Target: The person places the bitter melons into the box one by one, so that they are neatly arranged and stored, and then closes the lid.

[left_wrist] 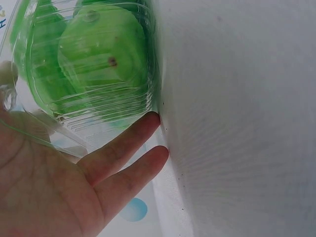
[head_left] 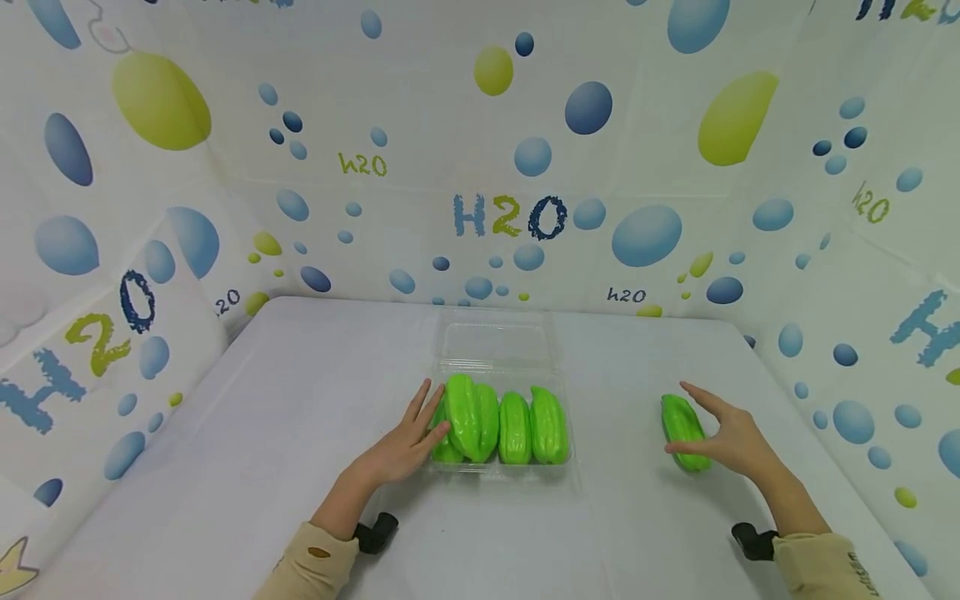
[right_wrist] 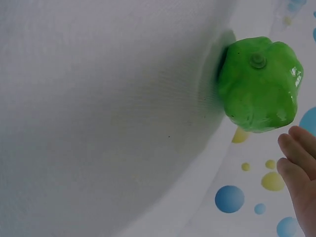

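Note:
A clear plastic clamshell box (head_left: pixel 498 468) lies with its lid folded back, holding several glossy green peppers (head_left: pixel 514 429). One of them lies on top of others at the left side. My left hand (head_left: pixel 405 442) rests against the box's left side, its fingers extended; in the left wrist view two straight fingers (left_wrist: pixel 128 148) reach below the box wall. A single green pepper (head_left: pixel 681 429) lies on the table to the right. Around it my right hand (head_left: pixel 731 437) spreads thumb and fingers apart. In the right wrist view a gap separates the visible fingers from this pepper (right_wrist: pixel 261 84).
The box's transparent lid (head_left: pixel 495 342) lies at the back, toward the wall. A white cloth covers the table (head_left: pixel 300 375). Patterned sheets (head_left: pixel 420 167) with blue and green dots stand behind and at both sides.

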The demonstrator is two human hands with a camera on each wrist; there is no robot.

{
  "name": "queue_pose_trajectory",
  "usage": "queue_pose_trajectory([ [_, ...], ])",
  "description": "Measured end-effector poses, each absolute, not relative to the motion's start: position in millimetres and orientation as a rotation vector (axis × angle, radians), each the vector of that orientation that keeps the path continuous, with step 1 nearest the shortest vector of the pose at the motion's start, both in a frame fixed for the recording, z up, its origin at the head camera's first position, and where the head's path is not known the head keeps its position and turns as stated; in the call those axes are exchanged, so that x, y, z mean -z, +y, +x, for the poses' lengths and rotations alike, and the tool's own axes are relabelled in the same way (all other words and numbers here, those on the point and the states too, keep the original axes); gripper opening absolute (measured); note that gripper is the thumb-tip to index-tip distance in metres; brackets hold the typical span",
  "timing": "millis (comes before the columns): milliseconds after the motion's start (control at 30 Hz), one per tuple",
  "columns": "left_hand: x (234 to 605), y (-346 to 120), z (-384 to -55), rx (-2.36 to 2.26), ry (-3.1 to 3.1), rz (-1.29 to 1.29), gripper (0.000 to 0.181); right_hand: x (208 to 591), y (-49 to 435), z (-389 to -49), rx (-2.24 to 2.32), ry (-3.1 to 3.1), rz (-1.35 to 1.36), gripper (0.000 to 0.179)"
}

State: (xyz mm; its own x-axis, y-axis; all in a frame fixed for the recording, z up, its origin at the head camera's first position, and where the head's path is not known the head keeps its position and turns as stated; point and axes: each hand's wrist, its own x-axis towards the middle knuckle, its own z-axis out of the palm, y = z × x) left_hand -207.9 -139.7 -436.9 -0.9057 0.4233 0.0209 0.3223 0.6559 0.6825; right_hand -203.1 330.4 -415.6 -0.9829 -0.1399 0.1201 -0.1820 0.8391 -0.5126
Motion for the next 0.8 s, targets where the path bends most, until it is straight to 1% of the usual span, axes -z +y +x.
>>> queue_pose_trajectory([
  [600, 437, -139, -208, -1.081, 2.733, 0.617, 0.063, 426, 337, -205, -0.841, -3.041, 0.284, 0.102],
  [800, 437, -139, -208, -1.085, 2.729, 0.611, 0.063, 427, 336, -204, -0.873, -3.036, 0.301, 0.099],
])
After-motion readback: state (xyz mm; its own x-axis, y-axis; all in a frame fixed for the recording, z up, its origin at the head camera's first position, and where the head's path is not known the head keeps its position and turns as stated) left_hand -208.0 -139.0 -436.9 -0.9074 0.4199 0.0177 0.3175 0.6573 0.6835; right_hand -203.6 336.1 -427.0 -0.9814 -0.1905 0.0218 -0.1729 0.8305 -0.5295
